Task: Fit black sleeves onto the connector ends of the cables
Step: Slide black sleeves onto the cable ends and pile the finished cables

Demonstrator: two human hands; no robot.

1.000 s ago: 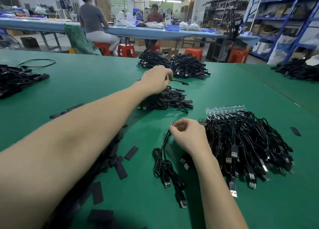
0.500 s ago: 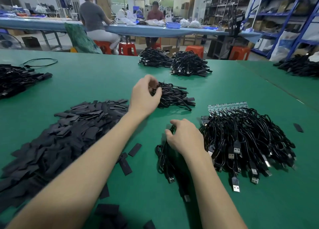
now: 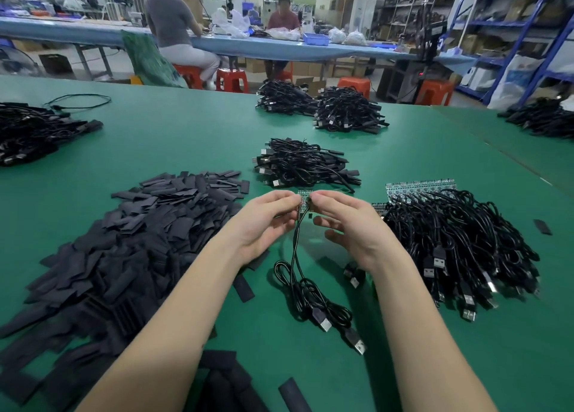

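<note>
While both my hands pinch the little green circuit board (image 3: 305, 201) at the cable's connector end, the move ahead turns on the sleeve pile (image 3: 130, 243), which lies to the left of that board, on the far side of my left hand (image 3: 264, 222). That hand is the nearer one to it, so I judge it should go for a sleeve while my right hand (image 3: 348, 225) keeps its pinch on the board. The board's long axis stands roughly upright between my fingertips, with its cable (image 3: 296, 256) hanging straight down from it to a coil and USB plugs (image 3: 338, 327) lying on the green worktop (image 3: 192, 138) below. A sleeve would have to come on over the board's free top end, I think.

Right of the board sits the heap of unsleeved cables (image 3: 459, 243); beyond it, a finished bundle (image 3: 304, 163). Further back stand red stools and a long blue bench where two people sit.
</note>
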